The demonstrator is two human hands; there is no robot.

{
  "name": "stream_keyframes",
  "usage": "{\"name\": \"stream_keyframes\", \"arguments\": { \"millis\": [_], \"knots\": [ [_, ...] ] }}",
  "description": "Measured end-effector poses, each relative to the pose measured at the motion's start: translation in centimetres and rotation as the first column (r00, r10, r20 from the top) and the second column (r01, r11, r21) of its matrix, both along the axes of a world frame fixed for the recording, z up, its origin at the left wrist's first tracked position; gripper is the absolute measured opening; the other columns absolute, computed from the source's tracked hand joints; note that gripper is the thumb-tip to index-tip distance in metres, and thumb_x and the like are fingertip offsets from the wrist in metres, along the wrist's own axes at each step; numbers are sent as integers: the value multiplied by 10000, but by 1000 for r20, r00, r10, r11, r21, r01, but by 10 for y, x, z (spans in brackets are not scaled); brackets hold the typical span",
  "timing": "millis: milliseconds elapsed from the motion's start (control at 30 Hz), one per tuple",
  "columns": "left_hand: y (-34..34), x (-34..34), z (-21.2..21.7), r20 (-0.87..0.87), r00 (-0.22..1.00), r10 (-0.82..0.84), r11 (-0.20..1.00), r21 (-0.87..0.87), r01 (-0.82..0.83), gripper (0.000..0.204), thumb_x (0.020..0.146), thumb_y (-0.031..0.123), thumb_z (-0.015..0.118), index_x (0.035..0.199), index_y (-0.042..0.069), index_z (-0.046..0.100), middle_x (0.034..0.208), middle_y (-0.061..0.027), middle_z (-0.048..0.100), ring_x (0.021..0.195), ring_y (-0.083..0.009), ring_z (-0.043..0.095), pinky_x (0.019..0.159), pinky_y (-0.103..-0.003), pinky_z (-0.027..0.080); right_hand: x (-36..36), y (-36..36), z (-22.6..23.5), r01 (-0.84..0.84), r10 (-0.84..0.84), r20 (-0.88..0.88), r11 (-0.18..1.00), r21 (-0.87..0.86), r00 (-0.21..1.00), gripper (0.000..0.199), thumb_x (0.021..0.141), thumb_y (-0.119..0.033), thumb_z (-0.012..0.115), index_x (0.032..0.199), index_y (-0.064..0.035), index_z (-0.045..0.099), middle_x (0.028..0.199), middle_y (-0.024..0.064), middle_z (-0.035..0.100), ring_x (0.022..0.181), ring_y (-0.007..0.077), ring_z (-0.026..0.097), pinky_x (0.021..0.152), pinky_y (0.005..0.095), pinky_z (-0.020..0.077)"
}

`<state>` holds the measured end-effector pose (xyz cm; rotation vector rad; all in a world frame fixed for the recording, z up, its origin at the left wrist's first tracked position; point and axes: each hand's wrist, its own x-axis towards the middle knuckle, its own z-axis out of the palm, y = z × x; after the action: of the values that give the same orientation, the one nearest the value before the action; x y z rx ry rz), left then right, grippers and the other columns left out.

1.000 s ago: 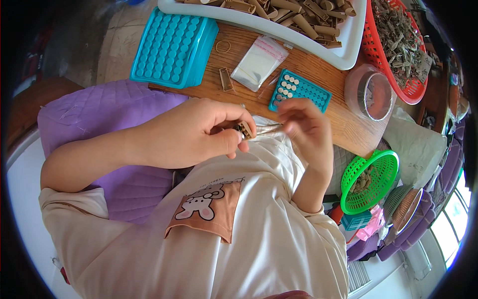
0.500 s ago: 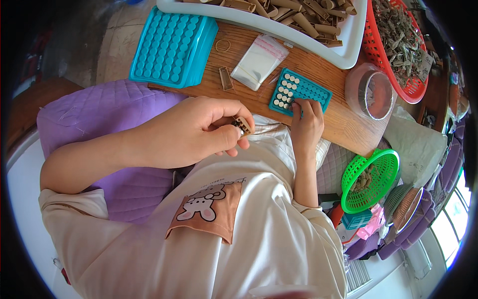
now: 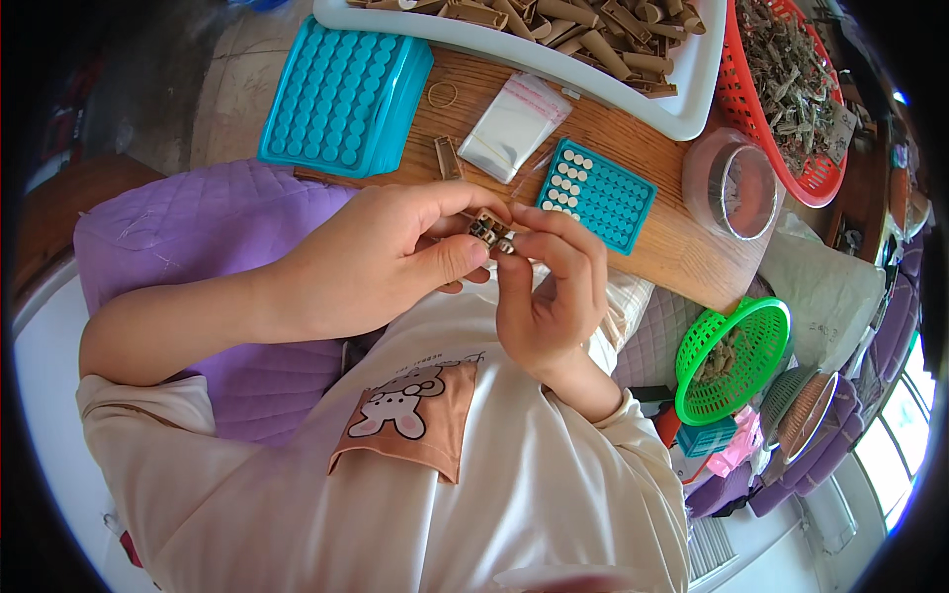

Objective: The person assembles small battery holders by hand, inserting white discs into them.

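The left hand pinches a small brown case at its three o'clock; the right hand grips a small pale piece at its ten o'clock, partly hidden.

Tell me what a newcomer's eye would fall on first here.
Probably the centre, where the left hand holds a small brown piece and the right hand meets it. Next, likely the bright green basket at the right and the red basket at upper right, filled with greyish pieces.
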<state>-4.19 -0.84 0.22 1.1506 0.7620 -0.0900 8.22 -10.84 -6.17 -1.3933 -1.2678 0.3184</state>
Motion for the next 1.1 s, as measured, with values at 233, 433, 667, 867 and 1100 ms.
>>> {"name": "stream_keyframes", "arguments": {
  "millis": [233, 433, 667, 867, 1100],
  "knots": [
    [-2, -1, 2, -38, 997, -64, 980, 188, 70, 278, 858, 106, 452, 1110, -11, 435, 920, -71, 566, 844, -103, 545, 688, -229, 461, -4, -3, -3, 39, -32, -156, 998, 41, 987, 183, 640, 75, 630, 783, 24, 529, 856, 141, 548, 796, 246, 590, 659, 277, 487],
    [-1, -1, 2, -43, 995, -88, 940, 327, 97, 267, 835, 103, 481, 1074, -13, 461, 827, -92, 597, 738, -114, 583, 614, -241, 469, -5, 2, 0, -44, 45, -43, 998, 40, 998, 184, 610, 79, 645, 738, 15, 530, 850, 128, 543, 807, 256, 578, 669, 292, 483],
    [-1, -1, -1, -42, 995, -91, 906, 410, 100, 253, 822, 89, 486, 1053, -12, 470, 781, -104, 593, 687, -135, 593, 584, -246, 462, 0, 4, 1, -91, 91, -61, 996, 4, 994, 204, 569, 65, 672, 705, 1, 534, 843, 118, 542, 801, 256, 573, 669, 308, 485],
    [-2, -1, -2, -6, 997, -74, 948, 309, 72, 245, 828, 72, 482, 1058, -12, 466, 784, -84, 587, 689, -112, 577, 586, -236, 460, 9, 6, 1, -145, 143, 37, 988, 59, 989, 211, 557, 44, 684, 701, -9, 541, 790, 104, 545, 756, 245, 580, 613, 307, 492],
    [1, 1, 2, -13, 991, -137, 966, 222, 136, 239, 840, 68, 477, 1058, -27, 454, 830, -83, 576, 746, -98, 560, 655, -221, 469, 13, 4, 11, -132, 130, 130, 991, 7, 983, 228, 571, 22, 685, 758, -15, 561, 721, 78, 558, 700, 235, 594, 559, 283, 487]
  ]
}}
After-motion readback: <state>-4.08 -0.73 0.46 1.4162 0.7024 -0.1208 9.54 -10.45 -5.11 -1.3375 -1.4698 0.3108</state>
